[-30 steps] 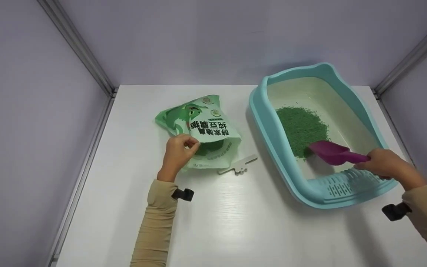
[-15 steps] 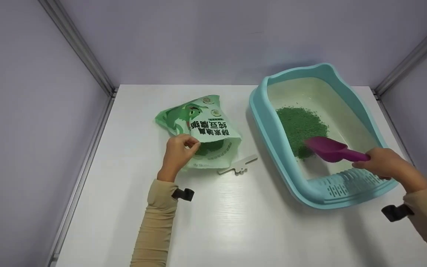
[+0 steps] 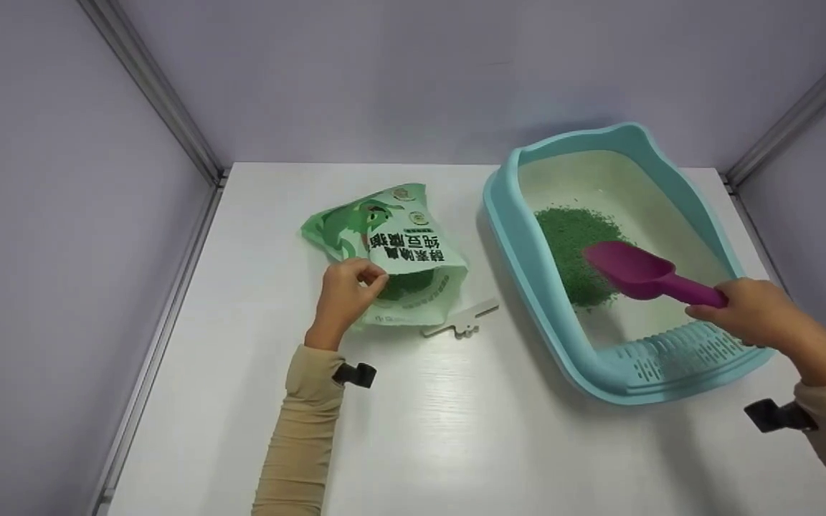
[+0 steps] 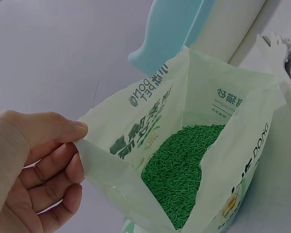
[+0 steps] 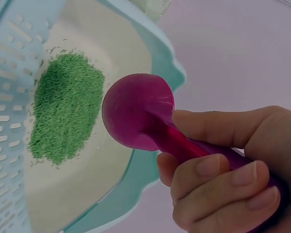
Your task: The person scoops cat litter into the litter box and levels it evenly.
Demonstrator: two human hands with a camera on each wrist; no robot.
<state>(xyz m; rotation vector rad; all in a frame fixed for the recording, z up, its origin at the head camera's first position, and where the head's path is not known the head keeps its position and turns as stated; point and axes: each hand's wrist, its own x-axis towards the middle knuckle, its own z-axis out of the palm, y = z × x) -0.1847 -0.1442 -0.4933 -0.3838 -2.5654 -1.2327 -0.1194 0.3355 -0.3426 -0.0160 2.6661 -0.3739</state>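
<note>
A green bag of cat litter (image 3: 413,236) lies on the table with its mouth toward me. My left hand (image 3: 347,290) pinches the edge of that mouth between thumb and forefinger, and green pellets (image 4: 179,170) show inside in the left wrist view. My right hand (image 3: 761,315) grips the handle of a magenta scoop (image 3: 635,269), held above the blue litter box (image 3: 528,251). Under the scoop, a heap of green pellets (image 3: 578,244) covers part of the box's pale floor. I see no pellets in the scoop's bowl in the head view.
A white, flat tool with a jagged edge (image 3: 462,321) lies on the white table (image 3: 442,430) between bag and box. The box's near end has a slotted step (image 3: 671,355). Pale walls (image 3: 442,79) enclose the table at the back and both sides.
My right hand has lifted the scoop away from the pellet heap, its tip shifting slightly left and farther back. The left hand and the bag have stayed put.
</note>
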